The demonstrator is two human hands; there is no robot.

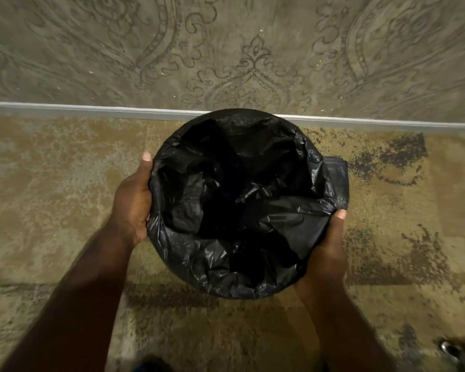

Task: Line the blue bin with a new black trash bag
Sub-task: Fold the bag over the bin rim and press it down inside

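A round bin stands in the middle of the head view, seen from above. A crinkled black trash bag covers it entirely, folded over the rim and sagging inside, so none of the blue shows. My left hand holds the bag-covered left side, thumb up along the rim and fingers hidden behind the plastic. On the lower right side my right hand holds it the same way, thumb at the rim. A flap of the bag sticks out at the right.
The bin stands on a worn, mottled brown floor. A pale metal strip runs across just behind the bin, with a patterned grey carpet beyond it. A small shiny object lies at the bottom right.
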